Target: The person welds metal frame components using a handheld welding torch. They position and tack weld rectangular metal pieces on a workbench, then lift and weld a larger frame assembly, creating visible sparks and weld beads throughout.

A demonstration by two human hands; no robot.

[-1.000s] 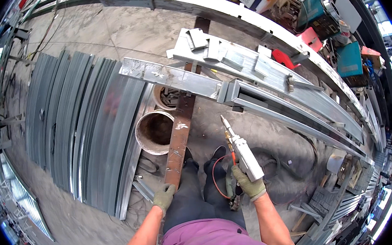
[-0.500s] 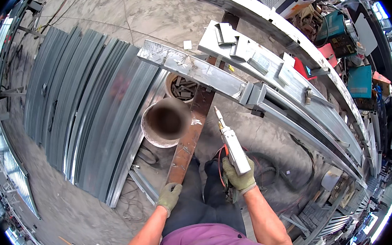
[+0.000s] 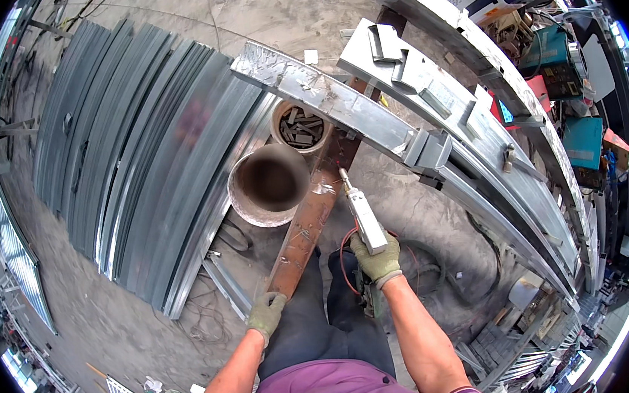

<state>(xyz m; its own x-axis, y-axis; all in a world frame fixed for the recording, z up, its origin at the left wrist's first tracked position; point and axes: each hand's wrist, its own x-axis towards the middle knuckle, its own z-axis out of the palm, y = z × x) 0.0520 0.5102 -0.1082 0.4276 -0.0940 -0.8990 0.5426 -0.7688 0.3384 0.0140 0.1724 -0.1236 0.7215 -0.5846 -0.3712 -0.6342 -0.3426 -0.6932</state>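
My right hand [image 3: 375,256], in a green work glove, is closed round a white handheld laser welding gun [image 3: 366,220]. The gun's narrow nozzle points away from me, towards the far part of a rusty steel beam [image 3: 302,235], where a small red dot shows. A red cable loops beside the grip. My left hand [image 3: 267,313], gloved too, is wrapped over the near end of that beam; its fingertips are partly hidden. Across the beam's far part lies a long galvanized steel channel [image 3: 312,94].
Left of the beam stand a pale bucket [image 3: 243,203] with a dark inside and another bucket [image 3: 278,128] full of metal pieces. Stacked grey steel profiles [image 3: 144,160] cover the left floor. Small metal brackets [image 3: 408,70] sit on a plate at right. Dark hoses [image 3: 432,272] coil by my legs.
The welding gun has swung a little left, bringing its nozzle over the rusty beam, and a red dot now shows there. My left hand stays at the beam's end. The view has shifted slightly.
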